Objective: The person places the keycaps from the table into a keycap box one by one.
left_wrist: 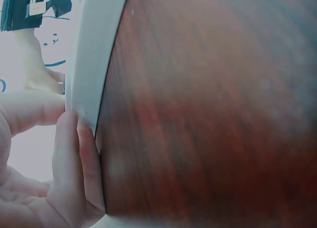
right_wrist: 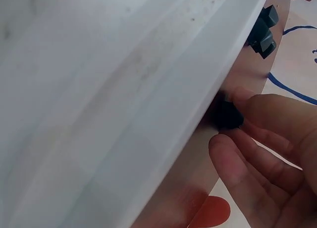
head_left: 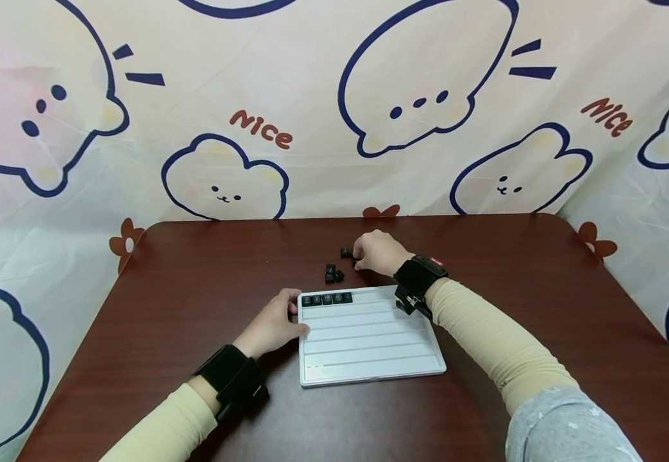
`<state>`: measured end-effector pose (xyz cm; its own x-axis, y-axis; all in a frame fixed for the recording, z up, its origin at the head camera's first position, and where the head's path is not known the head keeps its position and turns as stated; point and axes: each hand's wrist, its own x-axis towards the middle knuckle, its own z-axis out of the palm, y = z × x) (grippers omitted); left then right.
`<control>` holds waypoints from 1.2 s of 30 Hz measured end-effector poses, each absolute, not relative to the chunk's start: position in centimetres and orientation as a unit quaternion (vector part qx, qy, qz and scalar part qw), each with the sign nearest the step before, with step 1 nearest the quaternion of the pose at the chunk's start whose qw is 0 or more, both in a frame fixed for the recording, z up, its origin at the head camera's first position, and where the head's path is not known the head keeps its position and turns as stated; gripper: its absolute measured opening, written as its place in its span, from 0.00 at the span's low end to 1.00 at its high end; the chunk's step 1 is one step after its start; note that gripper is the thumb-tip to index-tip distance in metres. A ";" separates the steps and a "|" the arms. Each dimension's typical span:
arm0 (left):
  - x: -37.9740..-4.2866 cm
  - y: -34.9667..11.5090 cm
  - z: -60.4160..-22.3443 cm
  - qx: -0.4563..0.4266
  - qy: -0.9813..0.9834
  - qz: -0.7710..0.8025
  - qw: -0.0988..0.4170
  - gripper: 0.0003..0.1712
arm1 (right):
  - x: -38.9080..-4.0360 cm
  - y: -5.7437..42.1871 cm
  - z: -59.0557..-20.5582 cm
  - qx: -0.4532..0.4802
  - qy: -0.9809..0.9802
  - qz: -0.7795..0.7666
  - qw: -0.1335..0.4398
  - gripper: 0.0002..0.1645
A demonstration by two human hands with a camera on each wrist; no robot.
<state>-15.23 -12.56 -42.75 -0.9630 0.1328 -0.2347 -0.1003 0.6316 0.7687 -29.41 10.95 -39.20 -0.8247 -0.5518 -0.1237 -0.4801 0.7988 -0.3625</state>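
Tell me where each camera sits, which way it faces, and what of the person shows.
Head: on the head, facing forward and down over the table; left hand, right hand and sleeves show.
Left wrist: on that wrist, looking along the white tray; left hand close, right hand beyond.
Right wrist: on that wrist, looking past the tray at black pieces; only the right hand shows.
Head and right wrist share the tray and black pieces.

White ridged tray, five black keycaps far-left
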 end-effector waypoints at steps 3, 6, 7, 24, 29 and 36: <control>-15.2 -12.6 -42.8 0.007 0.891 0.433 0.137 0.41 | -29.3 11.0 -39.2 -0.273 0.941 -0.161 0.117 0.14; -15.2 -12.6 -42.6 0.009 0.890 0.434 0.138 0.41 | -29.3 11.0 -39.2 -0.270 0.942 -0.162 0.120 0.14; -15.2 -12.6 -42.6 0.010 0.891 0.433 0.137 0.41 | -29.3 11.0 -39.3 -0.269 0.942 -0.162 0.120 0.14; -15.3 -12.6 -42.5 0.009 0.890 0.435 0.139 0.41 | -29.1 11.7 -39.9 -0.282 0.939 -0.162 0.112 0.15; -15.3 -12.5 -42.6 0.009 0.891 0.431 0.139 0.41 | -29.0 12.0 -39.9 -0.283 0.938 -0.165 0.112 0.15; -15.2 -12.6 -42.6 0.015 0.894 0.428 0.134 0.41 | -28.8 12.4 -40.1 -0.293 0.937 -0.162 0.103 0.13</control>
<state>-15.20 -12.59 -42.57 -0.9636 0.1410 -0.2273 -0.0885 0.6339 0.7684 -28.81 12.37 -40.09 -0.8069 -0.5825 -0.0980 -0.5158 0.7756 -0.3638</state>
